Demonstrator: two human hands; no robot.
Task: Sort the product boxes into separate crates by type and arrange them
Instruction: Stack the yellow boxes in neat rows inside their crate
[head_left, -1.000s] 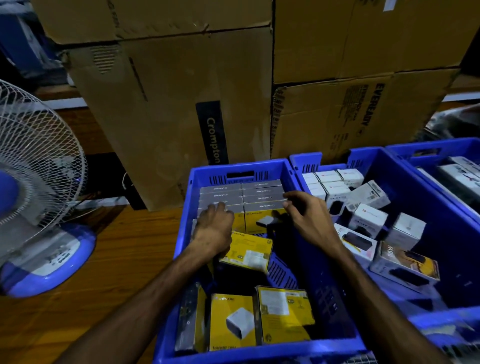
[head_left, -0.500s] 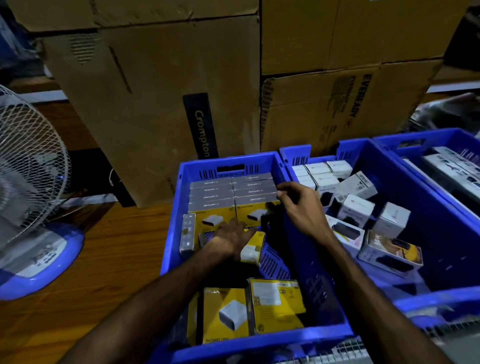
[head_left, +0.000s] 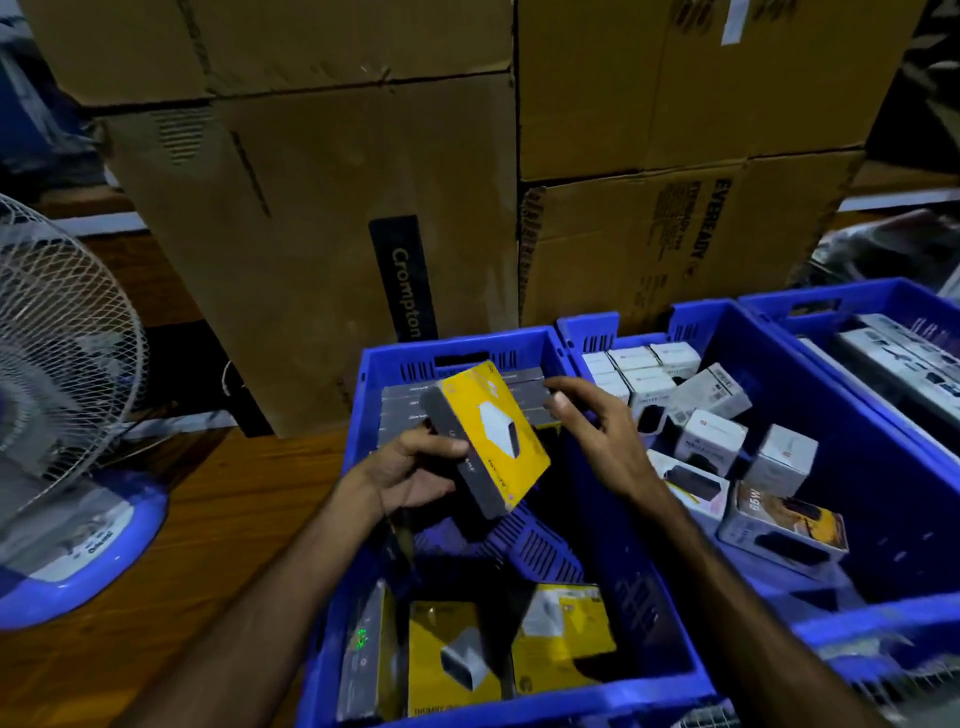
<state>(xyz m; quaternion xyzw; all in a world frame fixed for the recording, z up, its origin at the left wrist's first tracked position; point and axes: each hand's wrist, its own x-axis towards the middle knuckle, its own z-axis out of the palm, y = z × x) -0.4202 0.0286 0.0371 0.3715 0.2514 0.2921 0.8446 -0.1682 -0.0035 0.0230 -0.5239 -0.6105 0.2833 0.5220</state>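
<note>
While the left hand (head_left: 415, 470) grips a yellow box (head_left: 496, 436) tilted above the left crate (head_left: 363, 415), the right hand (head_left: 597, 441) hovers just beside the box with fingers relaxed and apart, holding nothing, over that crate's right wall.

A single wide-angle view looks from the person's head forward and steeply down, near enough that both forearms run in from the bottom edge. The left hand (head_left: 415, 470) grips a yellow-and-grey cardboard product box (head_left: 491, 439) near the picture's middle. Directly beneath the grip is a blue plastic crate (head_left: 613, 519); behind the grip, stacked brown cardboard cartons (head_left: 322, 249) fill the upper frame. Straight lines bow outward at the edges. No second view shares this scene.
</note>
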